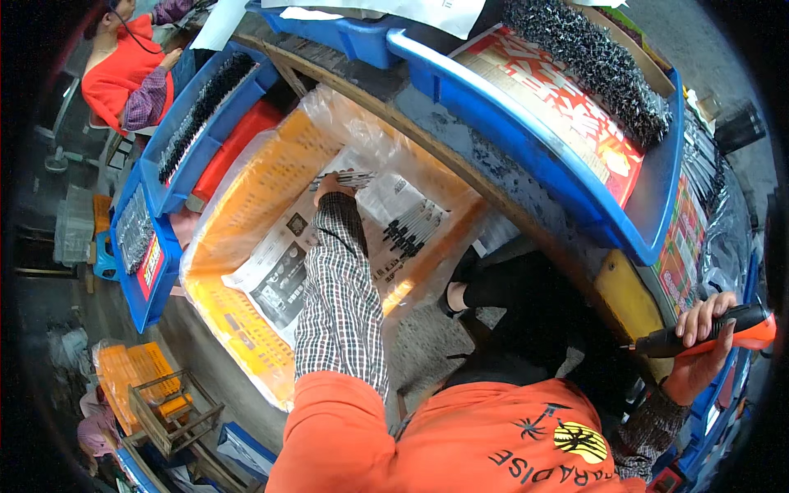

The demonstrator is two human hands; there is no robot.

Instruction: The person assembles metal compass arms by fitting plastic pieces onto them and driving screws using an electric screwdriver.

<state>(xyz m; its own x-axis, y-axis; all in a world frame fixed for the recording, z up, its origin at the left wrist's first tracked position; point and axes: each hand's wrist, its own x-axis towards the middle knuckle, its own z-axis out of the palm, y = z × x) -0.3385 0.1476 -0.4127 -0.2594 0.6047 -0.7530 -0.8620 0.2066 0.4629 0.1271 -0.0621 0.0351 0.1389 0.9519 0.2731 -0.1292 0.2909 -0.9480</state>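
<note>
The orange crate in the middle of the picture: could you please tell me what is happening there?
The person's left hand is inside the orange crate, at a bunch of slim pieces; whether it grips them is unclear. The right hand, away from the crate, holds a black and orange power screwdriver. Another pile of slim pieces lies in the crate, on printed paper.

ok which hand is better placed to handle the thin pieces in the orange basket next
Probably the left: the left hand is inside the orange basket, right at some thin pieces, while the right hand is outside, gripping a power tool.
</note>
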